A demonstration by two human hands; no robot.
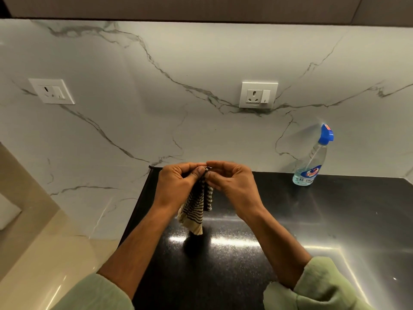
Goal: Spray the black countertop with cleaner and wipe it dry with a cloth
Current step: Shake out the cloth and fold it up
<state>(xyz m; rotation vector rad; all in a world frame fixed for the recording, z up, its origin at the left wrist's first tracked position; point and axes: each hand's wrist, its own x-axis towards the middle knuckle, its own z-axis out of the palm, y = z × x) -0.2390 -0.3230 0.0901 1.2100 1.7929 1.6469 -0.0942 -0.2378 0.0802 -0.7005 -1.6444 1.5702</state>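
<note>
A striped beige-and-black cloth (196, 209) hangs above the black countertop (312, 231), pinched at its top edge by both hands. My left hand (178, 184) and my right hand (232, 182) meet fingertip to fingertip over the counter's back left part. The cloth's lower end dangles just above the glossy surface. A clear spray bottle (312, 162) of cleaner with a blue trigger cap stands upright at the back of the counter, to the right of my hands and apart from them.
A white marble backsplash with two socket plates (258, 95) (51, 91) rises behind the counter. The counter's left edge (136, 215) drops to a beige floor (44, 253). A dark cabinet runs along the top of the view.
</note>
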